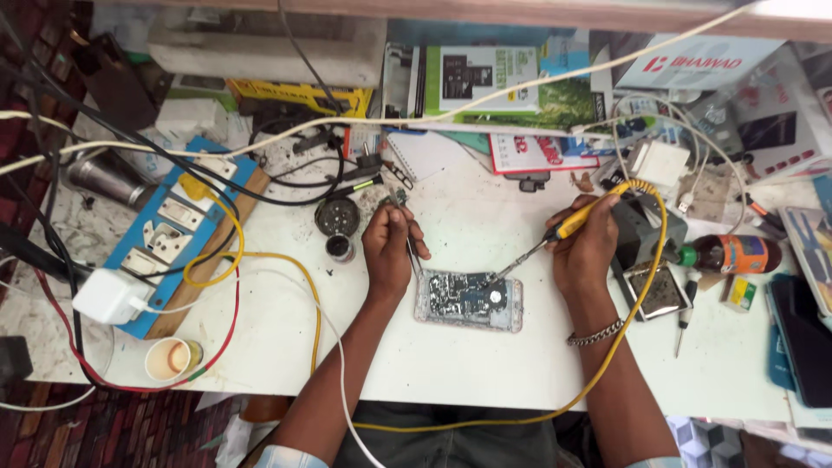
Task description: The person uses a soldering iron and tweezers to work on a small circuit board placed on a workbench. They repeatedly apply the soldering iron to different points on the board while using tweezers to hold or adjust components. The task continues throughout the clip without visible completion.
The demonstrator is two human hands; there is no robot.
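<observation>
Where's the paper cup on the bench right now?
The paper cup stands near the table's front left edge, inside a red wire's loop, below the blue switchboard.

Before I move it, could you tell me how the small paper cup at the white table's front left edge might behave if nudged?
The small paper cup looks light, so it would probably slide or tip easily. It seems to hold some pale liquid, so a spill is likely. It stands near the white table's edge, beside a red wire, which could snag it.

One opened phone [468, 300] — perhaps two bottles [726, 255]

White workbench [485, 364], opened phone [469, 301], switchboard [178, 227], paper cup [170, 359], bottle [728, 255]
</observation>
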